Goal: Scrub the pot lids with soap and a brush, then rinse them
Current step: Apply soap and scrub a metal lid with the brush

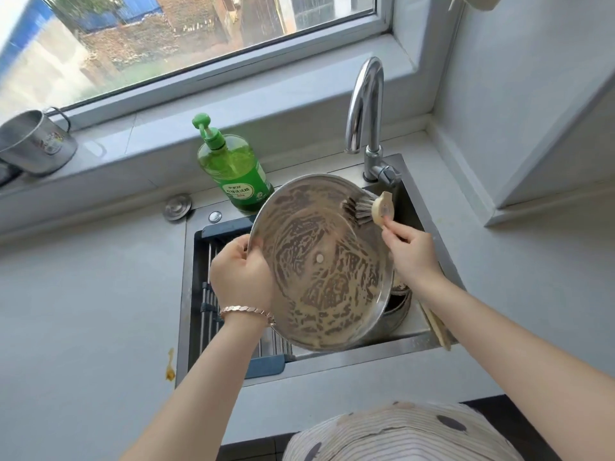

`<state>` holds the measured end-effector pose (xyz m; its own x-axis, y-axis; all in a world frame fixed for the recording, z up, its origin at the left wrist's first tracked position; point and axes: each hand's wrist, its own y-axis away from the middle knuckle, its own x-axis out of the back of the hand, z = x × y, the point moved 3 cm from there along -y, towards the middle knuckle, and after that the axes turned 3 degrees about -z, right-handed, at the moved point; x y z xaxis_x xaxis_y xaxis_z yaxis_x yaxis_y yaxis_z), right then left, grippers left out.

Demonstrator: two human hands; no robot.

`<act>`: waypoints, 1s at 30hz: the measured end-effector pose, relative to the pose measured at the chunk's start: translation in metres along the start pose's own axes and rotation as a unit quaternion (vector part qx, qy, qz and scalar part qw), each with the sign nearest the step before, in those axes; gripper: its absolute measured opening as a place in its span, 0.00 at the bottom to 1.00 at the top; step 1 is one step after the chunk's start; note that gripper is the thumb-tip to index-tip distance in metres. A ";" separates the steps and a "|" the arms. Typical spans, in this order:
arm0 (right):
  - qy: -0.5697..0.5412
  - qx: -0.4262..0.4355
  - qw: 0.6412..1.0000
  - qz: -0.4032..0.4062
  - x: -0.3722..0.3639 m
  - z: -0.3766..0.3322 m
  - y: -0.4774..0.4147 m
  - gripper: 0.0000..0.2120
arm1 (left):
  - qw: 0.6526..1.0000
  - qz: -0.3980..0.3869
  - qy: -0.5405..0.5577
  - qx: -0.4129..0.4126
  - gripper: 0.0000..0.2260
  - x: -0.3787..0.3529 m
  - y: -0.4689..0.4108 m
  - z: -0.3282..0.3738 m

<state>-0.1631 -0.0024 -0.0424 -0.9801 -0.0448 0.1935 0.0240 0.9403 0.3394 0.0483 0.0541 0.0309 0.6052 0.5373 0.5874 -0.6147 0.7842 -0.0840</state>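
A large steel pot lid (319,261), its underside streaked with soapy foam, is held tilted over the sink (352,347). My left hand (241,277) grips the lid's left rim. My right hand (411,251) holds a dish brush (372,207) with a pale round head, and its dark bristles press on the lid's upper right edge. A green bottle of dish soap (233,168) with a pump stands just behind the lid on the counter. Another steel piece (397,301) lies in the basin, mostly hidden under the lid.
A chrome faucet (366,108) arches over the sink's back right corner. A roll-up drying rack (209,294) covers the sink's left side. A steel mug (33,141) sits on the windowsill at left. Wooden utensils (437,327) lean at the sink's right edge.
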 end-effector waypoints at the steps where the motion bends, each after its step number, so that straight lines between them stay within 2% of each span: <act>1: -0.013 -0.021 1.000 0.000 0.001 0.005 0.002 0.17 | 1.000 0.024 0.016 0.012 0.15 0.001 -0.001 0.000; 4: -0.042 -0.096 0.994 -0.014 -0.002 0.026 0.013 0.17 | 0.993 0.095 0.065 0.038 0.08 0.003 -0.005 -0.003; 6: -0.060 -0.132 0.988 -0.047 -0.011 0.037 0.025 0.17 | 0.987 0.126 0.088 0.052 0.06 0.006 -0.008 -0.006; 8: -0.074 -0.154 0.983 -0.074 -0.020 0.041 0.033 0.17 | 0.988 0.126 0.082 0.047 0.07 0.006 -0.010 -0.008; 12: -0.071 -0.141 0.987 -0.037 -0.014 0.026 0.013 0.16 | 0.994 0.094 0.047 0.001 0.13 0.003 -0.009 -0.006; 14: -0.085 -0.128 0.988 -0.033 -0.008 0.019 0.002 0.16 | 0.995 0.092 0.026 0.009 0.13 0.002 -0.012 -0.012; 17: -0.110 -0.119 0.986 -0.043 0.002 0.023 0.000 0.17 | 0.991 0.092 0.012 0.100 0.14 0.001 -0.022 -0.035; 21: -0.079 -0.126 0.989 -0.022 0.026 0.044 0.002 0.18 | 0.973 0.101 -0.007 0.209 0.11 -0.005 -0.034 -0.059; 23: -0.066 -0.136 0.988 -0.011 0.038 0.053 0.003 0.18 | 0.973 0.077 -0.021 0.218 0.10 -0.016 -0.037 -0.056; 26: -0.063 -0.141 0.988 0.000 0.051 0.057 0.001 0.18 | 0.982 -0.007 -0.042 0.186 0.13 -0.049 -0.044 -0.045; 30: -0.063 -0.131 0.989 0.004 0.068 0.048 -0.006 0.19 | 0.976 -0.136 -0.092 0.143 0.05 -0.111 -0.049 -0.022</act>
<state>-0.2390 0.0047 -0.0756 -0.9960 0.0195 0.0872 0.0658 0.8205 0.5679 0.0228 -0.0370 -0.0477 0.6804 0.2357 0.6939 -0.5762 0.7572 0.3078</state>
